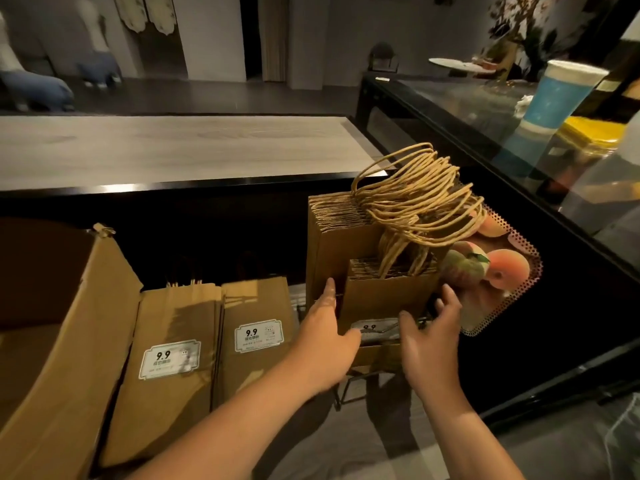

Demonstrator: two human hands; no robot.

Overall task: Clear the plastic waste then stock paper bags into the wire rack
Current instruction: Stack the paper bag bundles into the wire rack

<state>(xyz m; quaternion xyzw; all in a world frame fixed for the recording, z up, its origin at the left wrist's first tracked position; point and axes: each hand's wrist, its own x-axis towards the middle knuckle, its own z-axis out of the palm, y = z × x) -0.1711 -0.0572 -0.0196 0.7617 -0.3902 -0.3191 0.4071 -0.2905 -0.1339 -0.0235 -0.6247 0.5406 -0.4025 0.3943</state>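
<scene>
Two stacks of brown paper bags stand upright in a black wire rack (pixel 360 375), a tall stack (pixel 341 244) behind and a shorter stack (pixel 388 296) in front, their twine handles (pixel 415 199) bunched on top. My left hand (pixel 327 336) presses its straight fingers against the left side of the stacks. My right hand (pixel 431 336) reaches to the right side of the shorter stack, fingers spread and slightly bent. More flat paper bags (pixel 176 362) with 9.9 labels lean to the left. No plastic waste is visible.
An open cardboard box (pixel 52 341) stands at the far left. A perforated tray of peaches (pixel 498 271) sits right of the rack. A glass counter (pixel 485 109) carries a blue paper cup (pixel 557 95). A pale wooden counter top (pixel 173 147) lies behind.
</scene>
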